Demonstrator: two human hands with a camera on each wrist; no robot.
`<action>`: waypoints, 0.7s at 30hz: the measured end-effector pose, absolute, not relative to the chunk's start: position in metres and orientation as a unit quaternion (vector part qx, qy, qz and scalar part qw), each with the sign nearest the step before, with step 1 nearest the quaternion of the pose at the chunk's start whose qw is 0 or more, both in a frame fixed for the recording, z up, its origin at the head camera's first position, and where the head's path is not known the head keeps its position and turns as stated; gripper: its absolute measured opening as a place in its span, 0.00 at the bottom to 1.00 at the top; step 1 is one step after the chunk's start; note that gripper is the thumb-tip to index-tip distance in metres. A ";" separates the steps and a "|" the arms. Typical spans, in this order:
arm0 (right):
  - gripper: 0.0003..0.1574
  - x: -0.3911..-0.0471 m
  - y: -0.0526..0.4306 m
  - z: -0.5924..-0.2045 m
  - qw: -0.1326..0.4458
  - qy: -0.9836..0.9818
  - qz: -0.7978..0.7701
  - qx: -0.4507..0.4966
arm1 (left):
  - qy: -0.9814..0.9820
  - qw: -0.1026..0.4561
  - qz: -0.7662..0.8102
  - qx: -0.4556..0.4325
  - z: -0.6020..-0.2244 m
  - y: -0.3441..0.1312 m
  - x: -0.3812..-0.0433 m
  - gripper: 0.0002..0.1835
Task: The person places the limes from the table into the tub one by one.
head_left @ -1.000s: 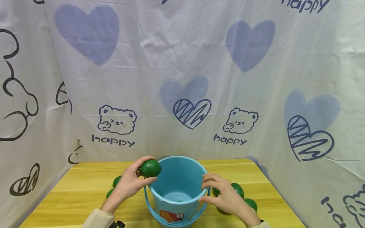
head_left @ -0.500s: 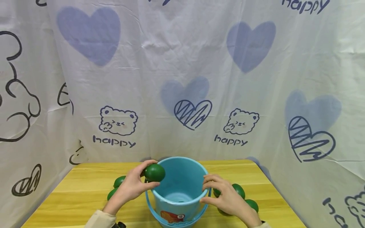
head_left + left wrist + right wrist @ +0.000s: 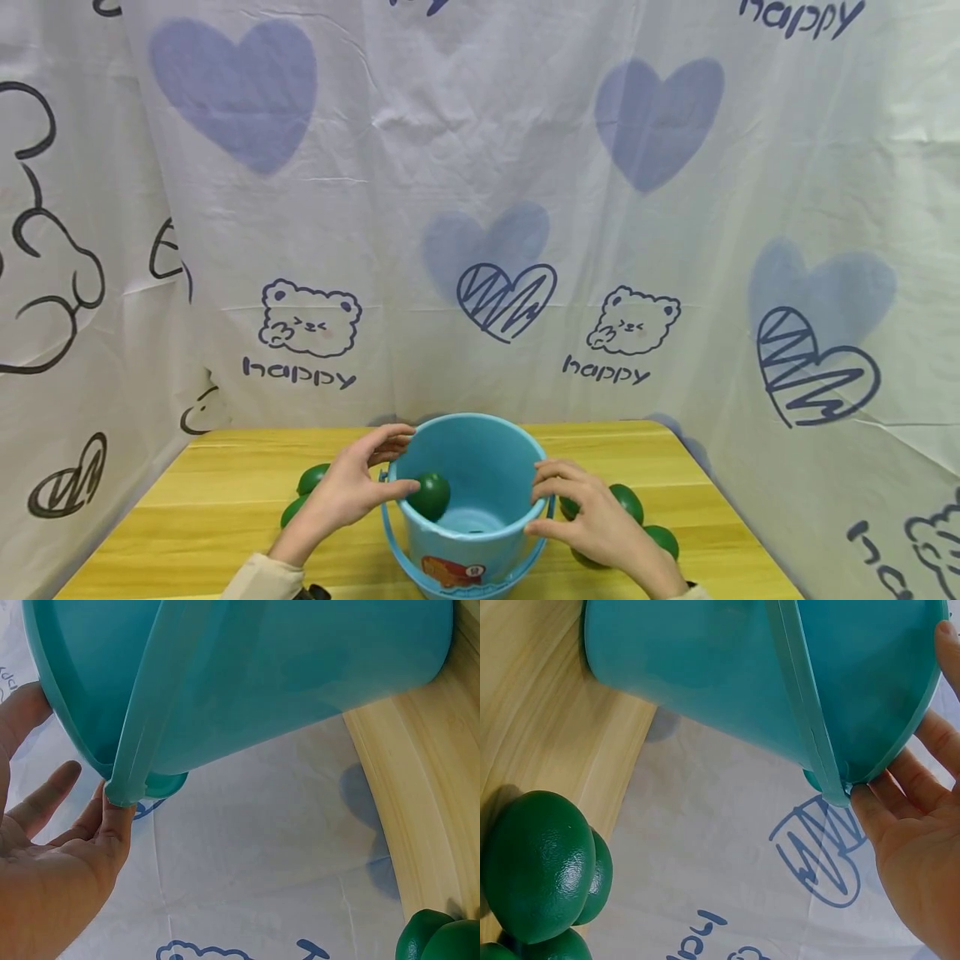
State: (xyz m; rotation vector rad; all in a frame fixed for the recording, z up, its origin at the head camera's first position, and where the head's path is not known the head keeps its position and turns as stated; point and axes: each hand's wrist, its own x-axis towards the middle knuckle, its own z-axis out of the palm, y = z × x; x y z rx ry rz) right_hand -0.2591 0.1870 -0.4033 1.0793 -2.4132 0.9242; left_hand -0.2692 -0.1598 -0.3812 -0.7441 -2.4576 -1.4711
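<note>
A light blue bucket stands upright on the table, its handle hanging down. Inside its mouth, by the left wall, is a glossy green egg-shaped fruit. My left hand is at the left rim, fingers spread and holding nothing, thumb overlapping the rim beside that fruit. In the left wrist view its fingertips are right at the handle joint. On the opposite side my right hand grips the rim, fingertips over the edge and thumb outside; the right wrist view shows fingers partly hidden behind the rim.
More green fruits lie left of the bucket, partly covered by the left forearm. Several others sit close together on the right, near the right hand. The wooden table ends at a white printed cloth behind.
The left hand moved slightly right with the green fruit and let it go. The fruit dropped from beside the rim into the bucket. The right hand stayed at the rim.
</note>
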 end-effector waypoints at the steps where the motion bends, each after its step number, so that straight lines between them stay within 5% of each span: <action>1: 0.12 -0.259 0.187 -0.403 0.170 -0.850 0.325 0.379 | -0.825 0.089 -0.498 -0.252 -0.381 -0.160 -0.269 0.34; 21: 0.12 -0.260 0.187 -0.404 0.173 -0.845 0.330 0.384 | -0.802 0.164 -0.526 -0.233 -0.379 -0.165 -0.265 0.17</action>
